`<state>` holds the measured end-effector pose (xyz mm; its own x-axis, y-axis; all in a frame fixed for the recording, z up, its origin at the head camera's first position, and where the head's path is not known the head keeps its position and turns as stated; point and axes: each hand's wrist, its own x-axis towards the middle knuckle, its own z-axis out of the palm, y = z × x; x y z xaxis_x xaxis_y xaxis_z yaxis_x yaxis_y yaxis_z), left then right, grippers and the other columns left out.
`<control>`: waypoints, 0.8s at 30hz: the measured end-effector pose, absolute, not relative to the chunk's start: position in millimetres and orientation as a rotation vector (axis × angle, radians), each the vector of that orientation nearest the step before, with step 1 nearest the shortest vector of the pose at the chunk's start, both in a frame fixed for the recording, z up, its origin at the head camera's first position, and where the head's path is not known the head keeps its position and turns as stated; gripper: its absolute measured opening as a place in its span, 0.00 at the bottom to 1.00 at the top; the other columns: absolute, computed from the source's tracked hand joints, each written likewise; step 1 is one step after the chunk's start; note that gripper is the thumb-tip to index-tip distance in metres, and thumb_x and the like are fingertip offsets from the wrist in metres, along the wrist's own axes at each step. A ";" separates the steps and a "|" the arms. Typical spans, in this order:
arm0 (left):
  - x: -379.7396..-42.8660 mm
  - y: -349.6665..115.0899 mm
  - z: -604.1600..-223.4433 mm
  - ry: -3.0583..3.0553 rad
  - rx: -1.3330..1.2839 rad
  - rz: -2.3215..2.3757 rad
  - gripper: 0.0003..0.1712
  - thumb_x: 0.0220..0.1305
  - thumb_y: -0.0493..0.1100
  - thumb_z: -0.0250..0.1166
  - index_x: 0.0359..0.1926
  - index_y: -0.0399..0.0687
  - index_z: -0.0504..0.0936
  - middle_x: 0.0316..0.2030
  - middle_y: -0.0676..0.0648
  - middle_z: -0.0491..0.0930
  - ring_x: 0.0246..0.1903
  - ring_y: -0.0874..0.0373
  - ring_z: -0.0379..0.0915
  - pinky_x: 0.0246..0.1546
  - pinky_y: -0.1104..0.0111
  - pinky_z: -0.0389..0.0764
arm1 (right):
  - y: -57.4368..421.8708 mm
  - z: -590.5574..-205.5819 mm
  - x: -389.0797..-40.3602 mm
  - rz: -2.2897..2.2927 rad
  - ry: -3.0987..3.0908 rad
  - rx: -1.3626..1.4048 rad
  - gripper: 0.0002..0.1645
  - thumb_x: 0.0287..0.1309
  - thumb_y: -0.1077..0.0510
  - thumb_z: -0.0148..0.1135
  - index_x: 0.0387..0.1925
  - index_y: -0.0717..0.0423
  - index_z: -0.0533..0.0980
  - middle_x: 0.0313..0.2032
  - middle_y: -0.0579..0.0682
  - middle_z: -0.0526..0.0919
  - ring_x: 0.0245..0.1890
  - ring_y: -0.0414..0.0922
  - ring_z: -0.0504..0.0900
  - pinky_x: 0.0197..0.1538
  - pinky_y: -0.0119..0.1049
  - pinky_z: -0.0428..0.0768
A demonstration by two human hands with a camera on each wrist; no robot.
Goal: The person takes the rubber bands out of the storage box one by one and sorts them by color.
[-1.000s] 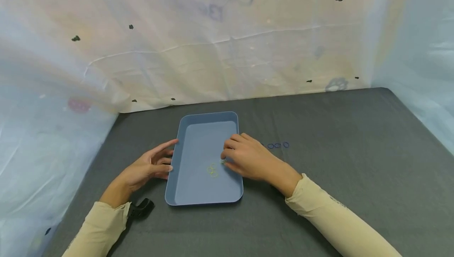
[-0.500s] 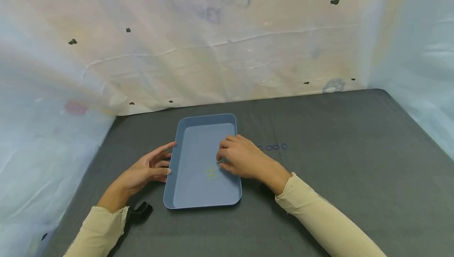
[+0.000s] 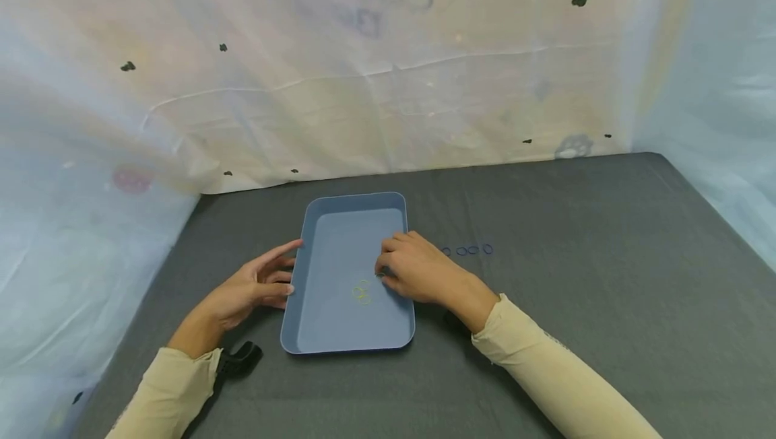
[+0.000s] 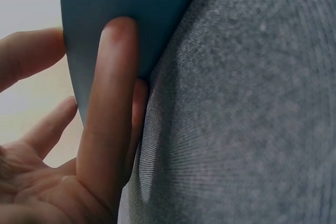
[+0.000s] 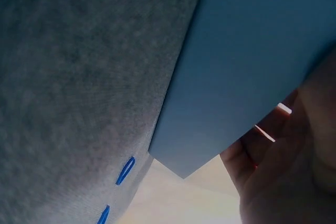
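Observation:
A shallow blue tray (image 3: pixel 339 240) lies on the grey cloth. My left hand (image 3: pixel 242 291) rests its fingertips and thumb against the tray's left outer wall, fingers extended; the left wrist view shows a finger (image 4: pixel 113 77) flat on that wall. Over the right side of the tray, my right hand (image 3: pixel 418 269) has its fingers bent down, thumb and fingertips together around a small pale rubber band (image 3: pixel 378 275), mostly hidden. Thin yellow rubber bands (image 3: pixel 361 296) lie loosely together on the tray floor, just left of those fingertips. In the right wrist view the tray wall hides the fingertips.
Several dark blue rubber bands (image 3: pixel 469 250) lie in a row on the cloth (image 3: pixel 576 277), right of the tray; two show bright blue in the right wrist view. A black strap (image 3: pixel 242 359) sticks out at my left wrist. A pale sheet (image 3: pixel 364 122) hangs behind the table.
My right hand has shifted slightly, its forearm drawing a little to the left and its fingertips staying over the same part of the tray. The left hand stays at the tray wall.

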<state>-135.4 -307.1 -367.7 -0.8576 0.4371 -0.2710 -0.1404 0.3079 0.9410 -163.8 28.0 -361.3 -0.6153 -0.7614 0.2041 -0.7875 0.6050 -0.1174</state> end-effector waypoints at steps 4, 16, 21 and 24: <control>-135.8 -306.0 -367.8 2.099 0.258 1.576 0.48 0.68 0.38 0.64 0.80 0.58 0.47 0.73 0.33 0.53 0.55 0.63 0.77 0.48 0.55 0.81 | 28.6 -361.8 -163.2 0.347 -2.725 1.277 0.07 0.60 0.53 0.69 0.40 0.45 0.87 0.39 0.43 0.83 0.44 0.44 0.78 0.48 0.41 0.73; -138.9 -304.9 -367.1 2.125 0.231 1.566 0.49 0.66 0.39 0.67 0.80 0.59 0.49 0.73 0.33 0.54 0.54 0.61 0.77 0.47 0.55 0.81 | 26.1 -360.6 -162.7 0.354 -2.753 1.280 0.04 0.56 0.52 0.73 0.35 0.42 0.87 0.37 0.41 0.84 0.44 0.42 0.81 0.53 0.44 0.72; -137.8 -305.5 -367.6 2.130 0.219 1.575 0.50 0.65 0.38 0.67 0.80 0.58 0.49 0.73 0.33 0.53 0.53 0.62 0.77 0.47 0.55 0.81 | 25.1 -359.9 -162.4 0.356 -2.766 1.286 0.02 0.56 0.53 0.73 0.33 0.42 0.87 0.36 0.40 0.84 0.42 0.42 0.81 0.54 0.44 0.71; -136.8 -306.3 -368.6 2.126 0.222 1.578 0.49 0.65 0.38 0.66 0.80 0.58 0.48 0.72 0.32 0.53 0.53 0.63 0.77 0.46 0.55 0.81 | 24.1 -360.3 -162.0 0.350 -2.771 1.297 0.01 0.56 0.53 0.73 0.30 0.41 0.86 0.34 0.39 0.83 0.40 0.42 0.80 0.54 0.43 0.71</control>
<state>-136.8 -306.3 -368.6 -0.8717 0.4027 -0.2791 -0.1507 0.3218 0.9348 -162.0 24.1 -360.3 -0.6438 -0.7501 0.1512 -0.7641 0.6199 -0.1784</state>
